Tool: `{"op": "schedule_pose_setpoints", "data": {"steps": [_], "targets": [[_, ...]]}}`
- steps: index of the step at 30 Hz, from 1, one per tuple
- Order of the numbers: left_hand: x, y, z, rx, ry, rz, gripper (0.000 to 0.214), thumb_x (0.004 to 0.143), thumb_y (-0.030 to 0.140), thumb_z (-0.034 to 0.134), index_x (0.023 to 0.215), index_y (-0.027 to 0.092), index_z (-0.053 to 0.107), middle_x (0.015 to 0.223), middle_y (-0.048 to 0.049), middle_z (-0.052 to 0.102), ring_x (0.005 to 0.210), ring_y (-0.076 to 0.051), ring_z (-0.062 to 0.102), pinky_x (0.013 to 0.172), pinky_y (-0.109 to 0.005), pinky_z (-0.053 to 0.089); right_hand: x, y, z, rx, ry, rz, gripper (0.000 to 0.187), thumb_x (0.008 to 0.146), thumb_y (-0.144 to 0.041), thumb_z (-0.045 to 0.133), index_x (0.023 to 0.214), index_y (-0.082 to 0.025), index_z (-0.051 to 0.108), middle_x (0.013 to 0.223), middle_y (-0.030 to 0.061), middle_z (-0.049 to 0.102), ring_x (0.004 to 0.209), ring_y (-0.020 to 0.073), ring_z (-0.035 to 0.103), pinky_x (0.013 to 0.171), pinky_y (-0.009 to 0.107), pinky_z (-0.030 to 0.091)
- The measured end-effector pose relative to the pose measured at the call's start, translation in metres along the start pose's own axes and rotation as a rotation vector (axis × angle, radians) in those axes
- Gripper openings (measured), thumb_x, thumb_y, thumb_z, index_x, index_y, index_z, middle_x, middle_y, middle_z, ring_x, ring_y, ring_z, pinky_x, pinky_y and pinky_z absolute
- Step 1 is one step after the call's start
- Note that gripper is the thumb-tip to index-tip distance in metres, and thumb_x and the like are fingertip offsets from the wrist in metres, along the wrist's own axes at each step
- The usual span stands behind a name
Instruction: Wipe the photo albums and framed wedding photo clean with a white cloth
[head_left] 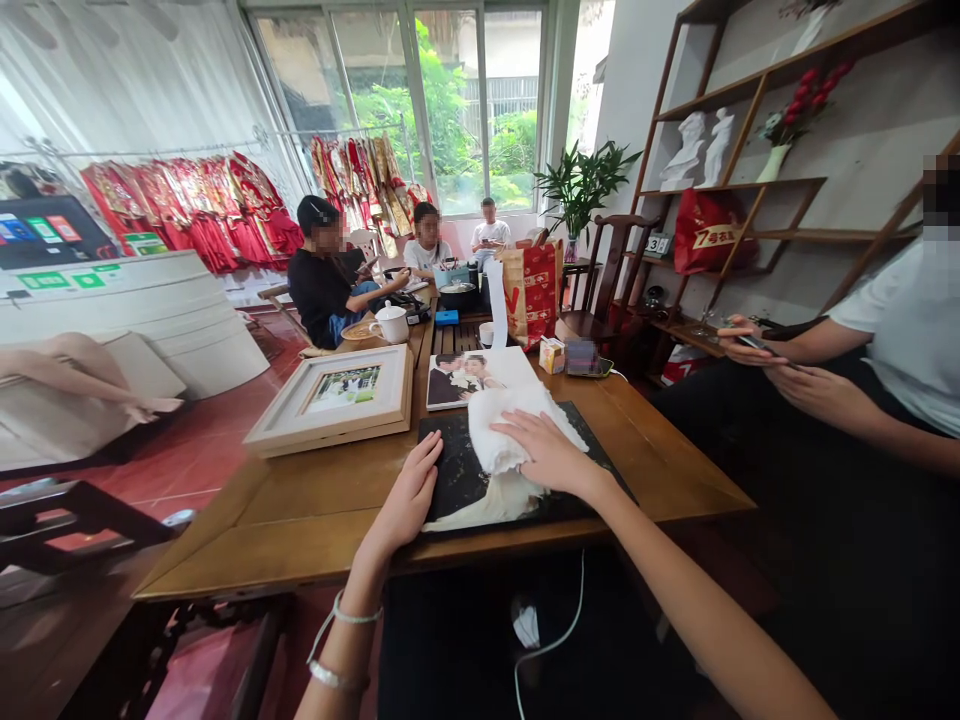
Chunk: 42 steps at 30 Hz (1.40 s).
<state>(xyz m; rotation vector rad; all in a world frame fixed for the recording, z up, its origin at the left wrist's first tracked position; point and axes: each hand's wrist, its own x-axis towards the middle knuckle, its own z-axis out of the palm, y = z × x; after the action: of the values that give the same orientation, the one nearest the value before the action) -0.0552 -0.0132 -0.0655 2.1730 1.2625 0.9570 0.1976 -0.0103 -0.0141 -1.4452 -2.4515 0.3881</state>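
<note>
A dark photo album or picture panel (450,478), printed with a pale flowing gown, lies flat at the table's front edge. Across its middle is a folded white cloth (491,440), which hides part of the picture. My right hand (544,450) lies on the cloth with fingers stretched out, pressing it down. At the panel's left edge rests my left hand (416,485), its fingers extended and flat against the border. Just behind the panel is a white photo book (450,385) showing a couple. A pale framed photo (330,398) lies to the left.
On the wooden table (315,500) stand a white lidded mug (391,322), a red paper bag (534,295), a small box (552,355) and a dark phone (586,360). Several people sit around; one person's hands (787,370) hold a phone at right. A white cable (577,610) hangs below.
</note>
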Motion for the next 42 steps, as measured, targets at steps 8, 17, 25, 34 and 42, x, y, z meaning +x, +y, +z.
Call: {"op": "schedule_pose_setpoints", "data": {"steps": [8, 17, 25, 34, 42], "targets": [[-0.001, 0.001, -0.001, -0.013, 0.026, 0.002, 0.044, 0.094, 0.024, 0.033, 0.136, 0.020, 0.045, 0.150, -0.0076, 0.034, 0.140, -0.019, 0.027, 0.117, -0.042, 0.018, 0.001, 0.035, -0.011, -0.052, 0.037, 0.130, 0.071, 0.070, -0.009, 0.043, 0.140, -0.021, 0.039, 0.150, 0.0080, 0.034, 0.139, 0.0240, 0.024, 0.112, 0.050, 0.015], [0.001, 0.004, 0.002, 0.008, 0.023, -0.024, 0.045, 0.094, 0.024, 0.031, 0.136, 0.014, 0.044, 0.150, -0.0107, 0.034, 0.140, -0.018, 0.026, 0.117, -0.042, 0.016, -0.065, -0.006, 0.004, -0.081, 0.043, 0.067, 0.084, 0.060, -0.003, 0.044, 0.141, -0.025, 0.036, 0.152, 0.0056, 0.029, 0.141, 0.0224, 0.017, 0.114, 0.050, 0.008], [0.001, 0.003, 0.000, 0.008, 0.018, -0.015, 0.045, 0.094, 0.025, 0.031, 0.136, 0.016, 0.045, 0.150, -0.0102, 0.034, 0.140, -0.020, 0.027, 0.116, -0.043, 0.018, -0.098, -0.029, 0.001, 0.011, -0.031, -0.021, 0.086, 0.060, -0.003, 0.043, 0.141, -0.028, 0.036, 0.153, 0.0013, 0.027, 0.142, 0.0187, 0.014, 0.116, 0.047, 0.008], [0.000, 0.002, -0.001, -0.016, 0.018, -0.005, 0.045, 0.093, 0.024, 0.033, 0.136, 0.020, 0.045, 0.149, -0.0078, 0.034, 0.139, -0.019, 0.028, 0.117, -0.042, 0.018, -0.009, -0.019, -0.005, 0.050, -0.057, -0.074, 0.073, 0.067, -0.010, 0.048, 0.138, -0.021, 0.042, 0.150, 0.0094, 0.033, 0.139, 0.0264, 0.023, 0.113, 0.052, 0.013], [0.002, 0.003, -0.001, -0.011, 0.044, 0.007, 0.043, 0.091, 0.023, 0.036, 0.130, 0.018, 0.051, 0.145, -0.0083, 0.040, 0.136, -0.020, 0.034, 0.115, -0.041, 0.023, 0.058, -0.021, -0.010, 0.099, -0.107, -0.244, 0.054, 0.076, -0.013, 0.050, 0.129, -0.020, 0.052, 0.136, 0.0095, 0.053, 0.128, 0.0270, 0.044, 0.108, 0.047, 0.029]]}}
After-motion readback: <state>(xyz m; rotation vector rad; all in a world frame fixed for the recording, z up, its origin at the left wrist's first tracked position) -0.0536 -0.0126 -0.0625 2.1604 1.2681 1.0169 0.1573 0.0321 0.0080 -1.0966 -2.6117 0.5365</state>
